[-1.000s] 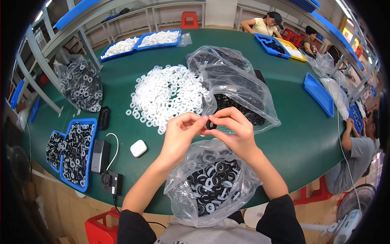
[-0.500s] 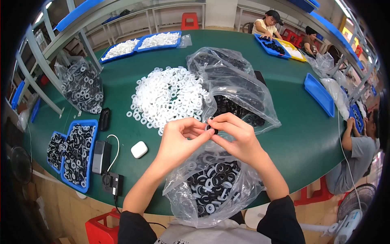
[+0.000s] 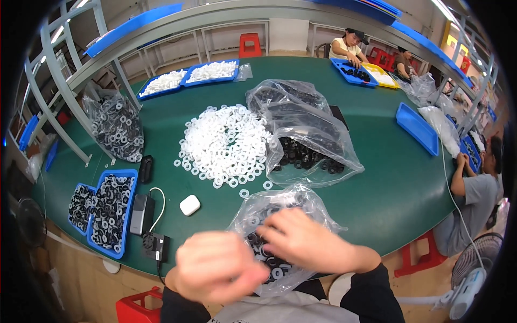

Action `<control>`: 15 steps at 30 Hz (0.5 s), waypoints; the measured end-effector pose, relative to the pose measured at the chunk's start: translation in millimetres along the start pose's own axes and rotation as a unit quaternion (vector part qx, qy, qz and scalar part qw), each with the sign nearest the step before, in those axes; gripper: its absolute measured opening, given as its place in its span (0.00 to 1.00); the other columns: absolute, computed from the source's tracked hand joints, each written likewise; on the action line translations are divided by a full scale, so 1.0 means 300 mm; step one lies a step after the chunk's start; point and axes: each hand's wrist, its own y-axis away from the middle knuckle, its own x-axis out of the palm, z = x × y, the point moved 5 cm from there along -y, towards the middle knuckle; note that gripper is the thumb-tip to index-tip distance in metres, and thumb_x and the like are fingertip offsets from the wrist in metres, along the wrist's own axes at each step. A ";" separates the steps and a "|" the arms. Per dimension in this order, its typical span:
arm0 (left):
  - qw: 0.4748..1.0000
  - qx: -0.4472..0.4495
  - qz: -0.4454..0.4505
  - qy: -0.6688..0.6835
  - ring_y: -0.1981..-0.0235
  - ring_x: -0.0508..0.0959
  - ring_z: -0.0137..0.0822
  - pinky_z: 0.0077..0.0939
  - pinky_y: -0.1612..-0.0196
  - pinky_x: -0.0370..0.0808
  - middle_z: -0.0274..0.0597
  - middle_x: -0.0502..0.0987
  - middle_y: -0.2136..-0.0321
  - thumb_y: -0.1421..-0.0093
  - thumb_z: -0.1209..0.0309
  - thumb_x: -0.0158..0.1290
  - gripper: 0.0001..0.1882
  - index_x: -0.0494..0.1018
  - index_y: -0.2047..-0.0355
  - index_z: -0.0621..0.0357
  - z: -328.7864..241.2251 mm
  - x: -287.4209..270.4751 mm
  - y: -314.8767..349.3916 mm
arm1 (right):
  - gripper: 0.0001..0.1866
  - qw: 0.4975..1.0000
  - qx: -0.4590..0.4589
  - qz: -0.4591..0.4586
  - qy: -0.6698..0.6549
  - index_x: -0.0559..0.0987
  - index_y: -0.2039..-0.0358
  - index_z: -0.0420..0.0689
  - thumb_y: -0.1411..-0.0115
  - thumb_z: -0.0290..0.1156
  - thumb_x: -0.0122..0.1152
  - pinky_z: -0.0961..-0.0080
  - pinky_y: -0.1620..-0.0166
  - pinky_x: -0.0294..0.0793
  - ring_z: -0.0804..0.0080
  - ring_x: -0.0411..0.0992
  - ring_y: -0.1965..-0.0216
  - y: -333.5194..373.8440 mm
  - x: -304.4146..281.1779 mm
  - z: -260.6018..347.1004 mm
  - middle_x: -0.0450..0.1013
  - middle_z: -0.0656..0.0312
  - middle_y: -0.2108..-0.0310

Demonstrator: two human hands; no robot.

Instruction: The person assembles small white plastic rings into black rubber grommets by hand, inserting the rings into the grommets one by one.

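A clear plastic bag [image 3: 315,210] of black and white rings [image 3: 277,272] lies at the table's near edge, in front of me. Over its mouth is my right hand [image 3: 309,242], fingers apart and pointing down toward the rings; I see nothing held in it. My left hand [image 3: 221,266] is at the bag's left side, smeared by motion, its fingers mostly hidden. Beyond the bag spreads a pile of white rings [image 3: 215,145]. To its right, a second clear bag [image 3: 323,129] lies with black rings [image 3: 307,156] showing at its open end.
Blue trays [image 3: 127,215] of mixed rings stand at the left, beside a dark power bank [image 3: 141,212] and a white case [image 3: 189,205]. A full bag [image 3: 116,126] leans at the far left. A blue tray [image 3: 417,129] lies at the right. Co-workers sit at the far and right edges.
Both hands have come down toward me from above the table, where they held a small black ring piece between the fingertips. That piece no longer shows. The view has tilted slightly upward.
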 end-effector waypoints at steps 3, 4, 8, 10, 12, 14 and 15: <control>0.989 0.105 -0.093 0.041 0.83 0.72 0.30 0.20 0.77 0.67 0.33 0.71 0.87 0.34 0.68 0.46 0.21 0.72 0.86 0.58 -0.119 -0.051 -0.008 | 0.20 0.991 -0.050 0.033 -0.124 0.68 0.57 0.31 0.52 0.23 0.55 0.66 0.53 0.67 0.56 0.66 0.57 0.026 0.079 0.136 0.64 0.50 0.60; 0.984 0.140 -0.111 0.024 0.81 0.72 0.33 0.24 0.77 0.66 0.37 0.70 0.84 0.34 0.67 0.45 0.18 0.71 0.80 0.61 -0.225 -0.099 0.021 | 0.22 0.969 -0.089 0.031 -0.228 0.66 0.54 0.29 0.51 0.22 0.54 0.66 0.49 0.67 0.54 0.64 0.54 0.022 0.127 0.239 0.62 0.48 0.57; 0.903 0.206 -0.320 0.202 0.81 0.60 0.27 0.21 0.72 0.60 0.32 0.57 0.88 0.32 0.71 0.37 0.24 0.57 0.89 0.49 -0.237 -0.148 -0.035 | 0.18 0.875 0.049 0.044 -0.479 0.60 0.46 0.32 0.36 0.19 0.46 0.67 0.44 0.67 0.57 0.64 0.45 0.012 0.323 0.334 0.58 0.48 0.48; 0.889 0.236 -0.347 0.183 0.81 0.57 0.26 0.23 0.72 0.57 0.32 0.55 0.88 0.32 0.70 0.35 0.23 0.54 0.88 0.47 -0.299 -0.212 -0.029 | 0.18 0.858 0.050 -0.003 -0.511 0.59 0.46 0.33 0.36 0.20 0.45 0.68 0.44 0.67 0.58 0.64 0.46 0.005 0.442 0.423 0.58 0.49 0.48; 0.907 0.210 -0.319 0.178 0.81 0.56 0.27 0.23 0.72 0.56 0.32 0.53 0.87 0.33 0.72 0.38 0.22 0.53 0.87 0.48 -0.280 -0.250 -0.071 | 0.18 0.830 0.140 -0.171 -0.512 0.59 0.46 0.34 0.36 0.21 0.45 0.69 0.44 0.66 0.62 0.65 0.46 0.011 0.495 0.428 0.61 0.50 0.52; 0.907 0.161 -0.367 0.126 0.81 0.56 0.27 0.24 0.73 0.56 0.32 0.52 0.87 0.33 0.72 0.40 0.22 0.53 0.86 0.50 -0.236 -0.277 -0.134 | 0.20 0.763 0.206 -0.134 -0.597 0.59 0.43 0.34 0.35 0.21 0.45 0.70 0.42 0.64 0.63 0.64 0.44 0.022 0.620 0.467 0.62 0.51 0.50; 0.908 0.116 -0.387 0.108 0.81 0.57 0.27 0.24 0.73 0.56 0.33 0.53 0.87 0.33 0.72 0.42 0.22 0.54 0.86 0.51 -0.209 -0.289 -0.170 | 0.22 0.684 0.271 -0.096 -0.670 0.59 0.41 0.35 0.35 0.22 0.45 0.71 0.40 0.63 0.65 0.63 0.41 0.037 0.712 0.490 0.64 0.52 0.49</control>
